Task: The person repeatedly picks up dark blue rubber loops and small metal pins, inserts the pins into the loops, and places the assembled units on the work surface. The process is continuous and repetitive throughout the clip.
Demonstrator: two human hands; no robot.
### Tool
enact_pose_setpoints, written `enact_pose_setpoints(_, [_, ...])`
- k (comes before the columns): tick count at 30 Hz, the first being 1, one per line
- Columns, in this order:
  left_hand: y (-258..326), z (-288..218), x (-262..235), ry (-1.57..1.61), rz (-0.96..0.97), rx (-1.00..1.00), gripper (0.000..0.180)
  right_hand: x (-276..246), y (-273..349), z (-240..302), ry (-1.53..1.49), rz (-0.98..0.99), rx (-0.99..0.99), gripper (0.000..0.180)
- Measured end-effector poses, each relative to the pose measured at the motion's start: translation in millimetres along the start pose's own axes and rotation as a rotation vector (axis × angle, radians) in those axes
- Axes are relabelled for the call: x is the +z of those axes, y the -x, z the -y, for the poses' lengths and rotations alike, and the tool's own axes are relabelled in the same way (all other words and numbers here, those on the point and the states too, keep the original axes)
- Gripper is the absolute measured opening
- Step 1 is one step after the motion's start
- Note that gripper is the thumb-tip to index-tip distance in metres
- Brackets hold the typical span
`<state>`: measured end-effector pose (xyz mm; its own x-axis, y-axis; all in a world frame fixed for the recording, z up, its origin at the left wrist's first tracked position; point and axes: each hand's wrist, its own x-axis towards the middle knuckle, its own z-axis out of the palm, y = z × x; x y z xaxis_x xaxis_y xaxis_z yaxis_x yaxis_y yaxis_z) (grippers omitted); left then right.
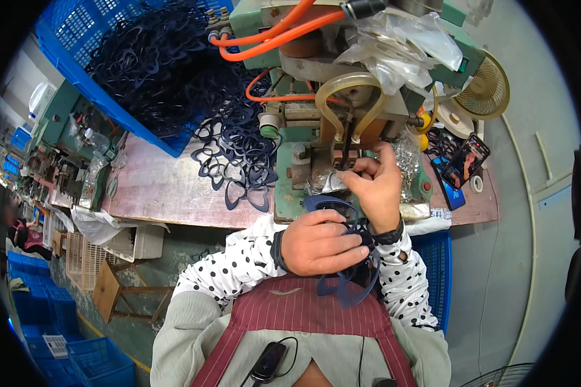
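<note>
Far L, blue slatted plastic crates [100,362] stood on the floor, then a beige mesh plastic basket [82,258] by a small wooden stool [110,290]. Next I had the front edge of the worn pinkish tabletop [155,200] running R to the green metal press [287,208], w/ a bare strip btwn that edge & a tilted blue plastic crate [172,145], heaped w/ flat, looped navy cut-outs [155,58]; more lay loose btwn crate & press. L hand [319,244] was by the press's front edge, fingers curled together over a bunch of navy cut-outs, loops dangling lapward. R hand [377,184] was up at the tooling, thumb & index close together; couldn't tell what they pinched. Just R, a heap of small shiny bits [407,151] crowded it, then a lit phone [466,161] near the table's R edge, pale wall [529,193] beyond.
</note>
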<state>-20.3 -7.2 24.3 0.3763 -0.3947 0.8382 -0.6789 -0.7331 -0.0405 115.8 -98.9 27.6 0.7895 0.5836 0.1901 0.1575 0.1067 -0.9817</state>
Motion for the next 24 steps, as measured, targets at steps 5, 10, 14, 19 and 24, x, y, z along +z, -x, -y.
enact_pose_setpoints(5, [2.0, 12.3, 3.3, 0.133, 0.073, -0.031, 0.035, -13.0, 0.1, 3.0, -0.026, -0.007, 0.018, 0.054])
enact_pose_setpoints(10, [13.4, 26.6, 15.5, 0.213, 0.111, -0.059, 0.042, -100.3, -26.2, -83.3, 0.736, -0.414, -0.209, 0.038])
enact_pose_setpoints(14, [17.5, 27.4, 16.6, 0.189, 0.139, -0.056, 0.039, -128.4, -15.9, -110.4, 0.683, -0.343, -0.057, 0.027])
enact_pose_setpoints(19, [15.7, 23.9, 17.6, 0.142, 0.133, -0.077, 0.04, -109.6, -2.2, -97.7, 1.252, -0.19, -0.392, 0.025])
enact_pose_setpoints(24, [18.6, 18.5, 19.0, 0.045, 0.121, -0.116, 0.038, -119.4, -10.3, -115.3, 1.011, -0.31, -0.387, 0.011])
